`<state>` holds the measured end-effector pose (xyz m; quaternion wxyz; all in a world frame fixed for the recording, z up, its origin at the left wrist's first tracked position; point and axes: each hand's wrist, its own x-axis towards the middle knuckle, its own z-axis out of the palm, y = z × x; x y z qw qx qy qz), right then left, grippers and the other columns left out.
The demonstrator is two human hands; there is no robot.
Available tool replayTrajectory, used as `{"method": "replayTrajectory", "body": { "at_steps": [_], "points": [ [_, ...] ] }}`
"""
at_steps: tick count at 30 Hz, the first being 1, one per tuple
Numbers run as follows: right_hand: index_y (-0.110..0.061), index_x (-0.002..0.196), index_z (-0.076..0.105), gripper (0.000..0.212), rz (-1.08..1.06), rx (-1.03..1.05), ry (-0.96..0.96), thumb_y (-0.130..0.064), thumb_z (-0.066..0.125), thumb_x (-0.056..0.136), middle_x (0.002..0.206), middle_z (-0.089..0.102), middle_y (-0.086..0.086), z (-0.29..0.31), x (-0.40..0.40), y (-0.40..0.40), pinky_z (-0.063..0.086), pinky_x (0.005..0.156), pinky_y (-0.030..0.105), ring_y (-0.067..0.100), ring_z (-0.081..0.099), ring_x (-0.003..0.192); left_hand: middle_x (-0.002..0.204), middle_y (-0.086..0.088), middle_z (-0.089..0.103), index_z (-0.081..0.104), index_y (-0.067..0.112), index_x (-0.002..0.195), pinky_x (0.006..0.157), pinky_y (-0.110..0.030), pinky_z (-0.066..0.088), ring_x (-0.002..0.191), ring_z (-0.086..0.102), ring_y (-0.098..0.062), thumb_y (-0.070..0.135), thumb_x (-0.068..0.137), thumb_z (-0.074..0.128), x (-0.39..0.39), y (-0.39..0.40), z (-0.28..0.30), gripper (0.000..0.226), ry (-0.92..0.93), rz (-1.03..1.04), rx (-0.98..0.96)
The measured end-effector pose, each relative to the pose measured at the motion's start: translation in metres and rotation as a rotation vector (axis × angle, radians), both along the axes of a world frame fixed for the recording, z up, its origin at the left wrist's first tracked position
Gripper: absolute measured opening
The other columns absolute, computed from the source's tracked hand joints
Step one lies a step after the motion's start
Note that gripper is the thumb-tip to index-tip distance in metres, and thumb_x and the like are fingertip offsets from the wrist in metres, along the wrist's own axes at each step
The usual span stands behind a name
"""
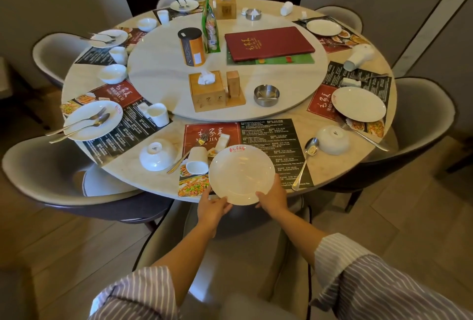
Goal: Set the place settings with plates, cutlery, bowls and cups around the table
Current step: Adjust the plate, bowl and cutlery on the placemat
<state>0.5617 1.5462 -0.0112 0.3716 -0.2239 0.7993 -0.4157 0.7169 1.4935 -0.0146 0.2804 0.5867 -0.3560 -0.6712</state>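
Note:
A white plate (242, 173) with a red logo lies over the near placemat (271, 135) at the round table's front edge. My left hand (212, 205) grips its near-left rim and my right hand (273, 198) grips its near-right rim. Beside the plate to the left, a white cup (197, 162) lies on its side, with a fork (188, 153) and an upturned bowl (157, 153). To the right lie a spoon (308, 158) and another upturned bowl (332, 139).
The round table (158, 186) bears a lazy Susan (163, 68) with tissue boxes, an ashtray (266, 94), an orange canister (192, 47) and a red menu (268, 43). Plates with cutlery, cups and bowls sit at the left settings; a plate (358, 104) sits right. Grey chairs ring the table.

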Motion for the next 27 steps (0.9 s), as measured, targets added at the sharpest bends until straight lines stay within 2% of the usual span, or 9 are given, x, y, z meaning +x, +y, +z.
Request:
{"method": "replayTrajectory", "body": {
  "at_steps": [3,5,7,10,13,16,19,22,27],
  "points": [
    [-0.019,0.140,0.029,0.072,-0.018,0.001,-0.009,0.000,0.068,0.082,0.137,0.045,0.009,0.001,0.004,-0.002,0.059,0.052,0.025,0.033,0.057,0.114,0.116,-0.003,0.053,0.043,0.024,0.138,0.088,-0.048,0.055,0.104,0.059,-0.026,0.004,0.084,0.068,0.006,-0.005,-0.004,0.062,0.046,0.003,0.041],
    [-0.017,0.140,0.031,0.071,-0.033,0.048,0.039,-0.007,0.070,0.082,0.140,0.043,0.010,0.003,0.003,-0.002,0.060,0.079,0.037,0.032,0.051,0.122,0.118,-0.005,0.055,0.042,0.023,0.139,0.088,-0.048,0.055,0.106,0.061,-0.027,0.008,0.084,0.070,0.008,-0.006,-0.005,0.064,0.019,-0.018,0.032],
    [-0.015,0.140,0.032,0.068,-0.049,0.169,0.201,-0.020,0.069,0.084,0.142,0.037,0.012,0.006,0.008,-0.007,0.047,0.099,0.042,0.032,0.043,0.128,0.118,-0.004,0.059,0.041,0.018,0.140,0.089,-0.043,0.056,0.102,0.064,-0.024,0.018,0.085,0.070,0.015,-0.012,-0.002,0.062,-0.124,-0.030,-0.050],
    [-0.018,0.142,0.032,0.066,0.045,0.244,0.536,-0.034,0.063,0.087,0.146,0.030,0.011,0.018,0.019,-0.020,0.029,0.112,0.045,0.030,0.029,0.135,0.121,-0.008,0.062,0.048,0.011,0.133,0.090,-0.032,0.049,0.106,0.061,-0.024,0.024,0.088,0.066,0.030,-0.024,0.007,0.050,-0.424,-0.025,-0.239],
    [-0.023,0.146,0.029,0.064,0.362,0.194,0.723,-0.029,0.059,0.090,0.153,0.025,0.006,0.032,0.036,-0.047,0.018,0.116,0.045,0.029,0.021,0.140,0.125,-0.013,0.058,0.053,0.008,0.128,0.094,-0.035,0.046,0.115,0.055,-0.026,0.018,0.088,0.066,0.051,-0.044,0.012,0.044,-0.633,-0.110,-0.445],
    [-0.025,0.150,0.022,0.073,0.753,0.115,0.874,-0.011,0.058,0.088,0.158,0.017,0.006,0.044,0.052,-0.080,0.013,0.117,0.046,0.030,0.013,0.145,0.133,-0.011,0.050,0.049,0.012,0.132,0.105,-0.038,0.040,0.124,0.044,-0.026,0.023,0.087,0.067,0.068,-0.062,0.006,0.050,-0.794,-0.335,-0.620],
    [-0.023,0.151,0.021,0.070,1.088,0.036,1.101,0.002,0.049,0.092,0.161,0.008,0.011,0.049,0.061,-0.114,0.020,0.115,0.049,0.033,0.006,0.148,0.143,-0.008,0.042,0.041,0.014,0.139,0.112,-0.037,0.031,0.133,0.037,-0.023,0.027,0.088,0.066,0.077,-0.077,0.000,0.058,-0.808,-0.487,-0.711],
    [-0.023,0.152,0.018,0.072,1.275,0.016,1.290,-0.002,0.051,0.092,0.161,0.005,0.013,0.051,0.062,-0.145,0.030,0.110,0.049,0.036,0.006,0.147,0.148,-0.007,0.037,0.038,0.013,0.143,0.115,-0.036,0.028,0.137,0.033,-0.023,0.031,0.089,0.064,0.080,-0.088,-0.007,0.063,-0.789,-0.571,-0.772],
    [-0.026,0.147,0.028,0.065,1.510,-0.044,1.363,-0.005,0.055,0.092,0.156,0.020,0.014,0.050,0.064,-0.173,0.035,0.107,0.053,0.037,0.015,0.145,0.147,-0.002,0.037,0.034,0.016,0.143,0.112,-0.031,0.031,0.134,0.036,-0.018,0.042,0.088,0.061,0.081,-0.099,-0.020,0.067,-0.753,-0.554,-0.852]
  ]
}}
